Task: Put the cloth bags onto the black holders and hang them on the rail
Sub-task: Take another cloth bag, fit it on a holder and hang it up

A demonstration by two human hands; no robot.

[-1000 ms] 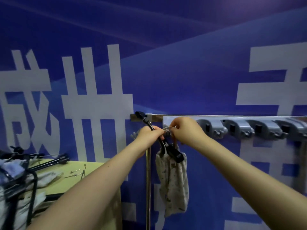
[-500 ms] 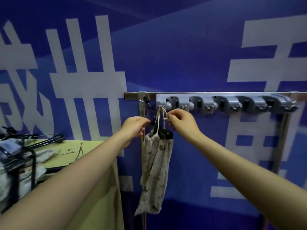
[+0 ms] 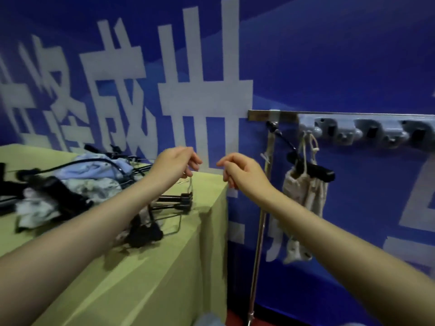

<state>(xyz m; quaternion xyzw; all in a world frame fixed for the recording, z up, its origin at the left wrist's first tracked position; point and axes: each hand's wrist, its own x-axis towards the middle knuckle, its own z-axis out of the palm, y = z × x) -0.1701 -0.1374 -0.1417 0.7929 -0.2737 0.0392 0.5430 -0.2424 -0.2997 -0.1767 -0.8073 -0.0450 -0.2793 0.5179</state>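
A patterned cloth bag (image 3: 303, 201) hangs by its drawstring from the grey hook rail (image 3: 367, 132) on the wall, clipped on a black holder (image 3: 313, 171). Both of my hands are away from it, in the air over the table corner. My left hand (image 3: 175, 164) has loosely curled fingers and holds nothing that I can make out. My right hand (image 3: 242, 171) is also loosely curled and empty. More black holders (image 3: 171, 202) and several cloth bags (image 3: 91, 175) lie piled on the yellow-green table (image 3: 146, 267) at the left.
A metal stand pole (image 3: 259, 231) rises beside the table's right edge, below the rail's left end. The rail has further grey hooks (image 3: 400, 135) to the right. A blue wall banner with white characters fills the background.
Both hands let go of the hung bag and its holder and drew back to the left. The view swung left, bringing the table pile into sight.
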